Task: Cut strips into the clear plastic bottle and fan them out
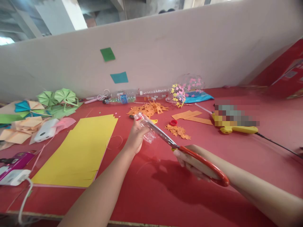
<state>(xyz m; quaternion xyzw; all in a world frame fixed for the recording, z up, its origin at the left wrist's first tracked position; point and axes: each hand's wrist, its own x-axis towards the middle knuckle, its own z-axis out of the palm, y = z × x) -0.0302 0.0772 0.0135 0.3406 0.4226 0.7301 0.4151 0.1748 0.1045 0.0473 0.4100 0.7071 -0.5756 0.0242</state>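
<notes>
My left hand is closed around a clear plastic bottle piece, its neck with a red ring pointing up and away. In my right hand is a pair of scissors with red handles. The long metal blades reach up and left to the bottle piece, close to my left thumb; whether they are cutting into it I cannot tell. Just beyond lie a red bottle cap and a small heap of orange paper stars. Thin clear plastic strips rest on the table near my left wrist.
Yellow paper sheets lie to the left on the red table. Orange paper scraps, plastic bottles and a star-covered plastic piece stand toward the wall. A yellow glue gun with a cord is at right. Folded paper and cables are at left.
</notes>
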